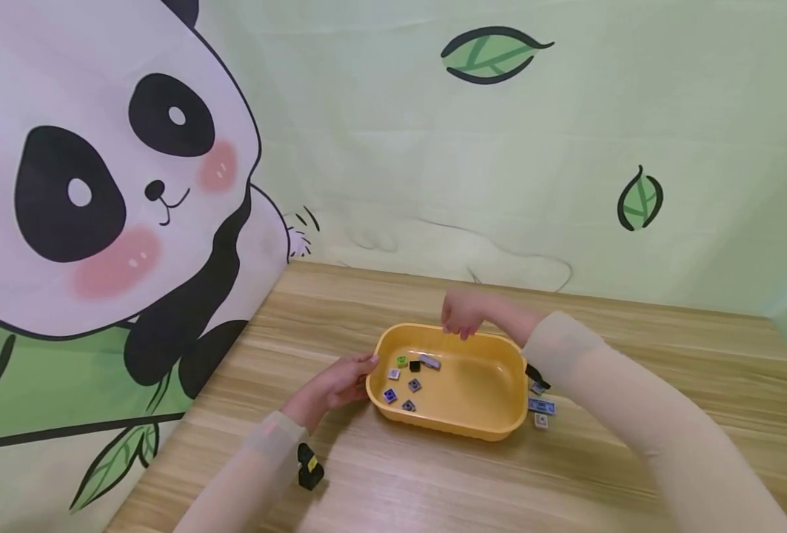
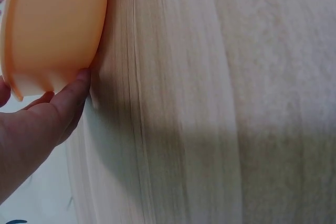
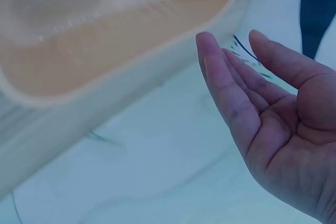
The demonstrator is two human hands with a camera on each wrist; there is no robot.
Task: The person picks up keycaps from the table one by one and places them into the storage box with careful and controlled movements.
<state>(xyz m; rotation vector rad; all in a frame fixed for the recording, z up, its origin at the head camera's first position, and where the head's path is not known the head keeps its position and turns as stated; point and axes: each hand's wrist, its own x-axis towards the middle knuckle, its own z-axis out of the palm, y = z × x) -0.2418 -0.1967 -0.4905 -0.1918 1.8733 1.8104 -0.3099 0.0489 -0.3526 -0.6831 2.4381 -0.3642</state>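
Observation:
An orange-yellow plastic tub (image 1: 473, 431) sits on the wooden table with several small toy bricks inside, grouped toward its left end. My left hand (image 1: 341, 381) grips that end, thumb at the rim and fingers against the outer wall, as the left wrist view also shows on the tub (image 2: 58, 24). Over the far rim hovers my right hand (image 1: 463, 314); in the right wrist view this hand (image 3: 278, 114) has its fingers loosely extended and nothing in it. Among the bricks are a green one (image 1: 402, 361), a black one (image 1: 414, 366) and a blue one (image 1: 389, 396).
Outside the tub's right end lie a few more pieces, including a blue flat brick (image 1: 542, 406) and a pale grey one (image 1: 541, 421). A wall cloth with a panda print (image 1: 100, 170) stands behind and left of the table (image 1: 353, 474).

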